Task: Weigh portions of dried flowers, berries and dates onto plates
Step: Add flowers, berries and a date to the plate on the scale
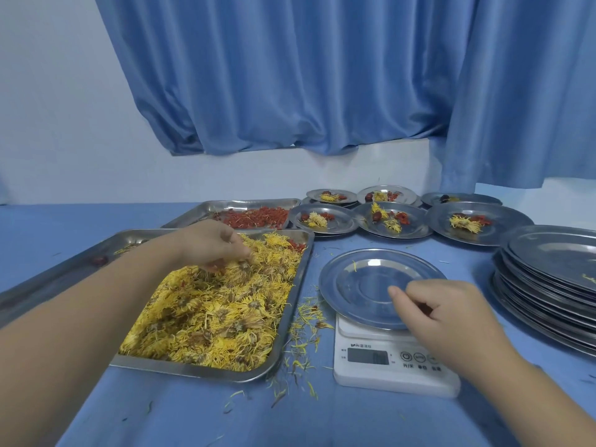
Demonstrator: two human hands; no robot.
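Yellow chrysanthemums, pinched in the left hand, should next go onto the bare plate on the scale, the right hand loosely curled, empty, over its rim.

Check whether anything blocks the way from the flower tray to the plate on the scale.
Nothing visible does. The left hand grips dried flowers in the tray; the plate on the scale sits just right, only petal-strewn cloth between. The right hand rests on the plate's near edge, its middle free.
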